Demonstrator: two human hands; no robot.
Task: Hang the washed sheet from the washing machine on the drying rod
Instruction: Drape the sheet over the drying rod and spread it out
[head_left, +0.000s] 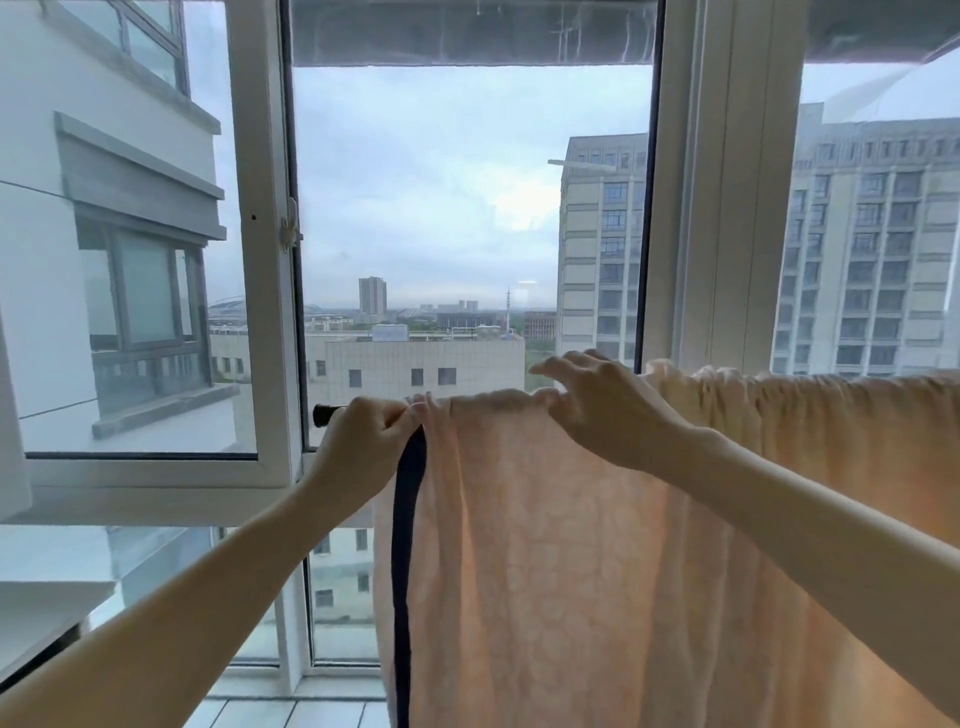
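A pale peach sheet (561, 545) with a dark navy edge band hangs over the drying rod (327, 414), whose black end cap sticks out at the left. My left hand (363, 441) pinches the sheet's left corner at the rod, beside the navy band. To the right, my right hand (602, 405) lies on the top fold with fingers spread, the thumb against the cloth. Further right the sheet is bunched in folds along the rod.
A white-framed window (265, 312) stands just behind the rod, its left pane swung open outward. A thick white frame post (727, 208) rises behind the bunched cloth. White floor tiles (291, 712) show at the bottom left.
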